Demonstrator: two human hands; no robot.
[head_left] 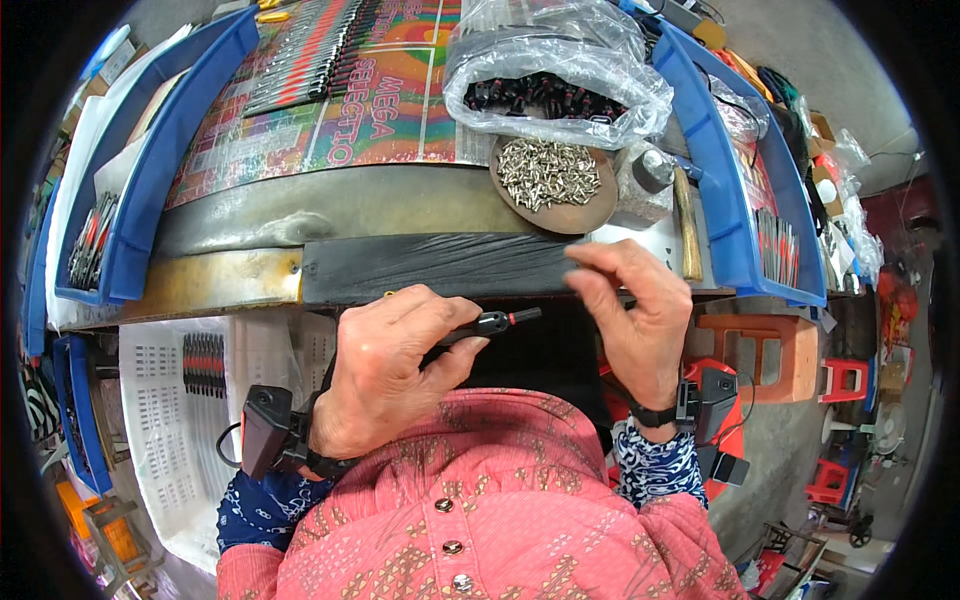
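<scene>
My left hand [400, 355] is closed around a slim black part [492, 324] with a round-holed head and a thin red-banded dark stem pointing right. Most of that part is hidden in the fingers. To its right, my right hand [640, 315] is raised over the front edge of the bench, thumb and forefinger curled together in a pinch. Their tips are a little blurred, and anything between them is too small to make out. Just beyond it sits a round brown dish [560, 218] heaped with small silvery metal pins [550, 172].
Blue bins [150, 200] [715, 170] flank the bench, holding slim red-and-black parts. Behind the dish lies a clear plastic bag [560, 95] of black parts, beside a bottle [645, 180] and a wooden-handled tool [687, 225]. A white crate [150, 420] stands lower left.
</scene>
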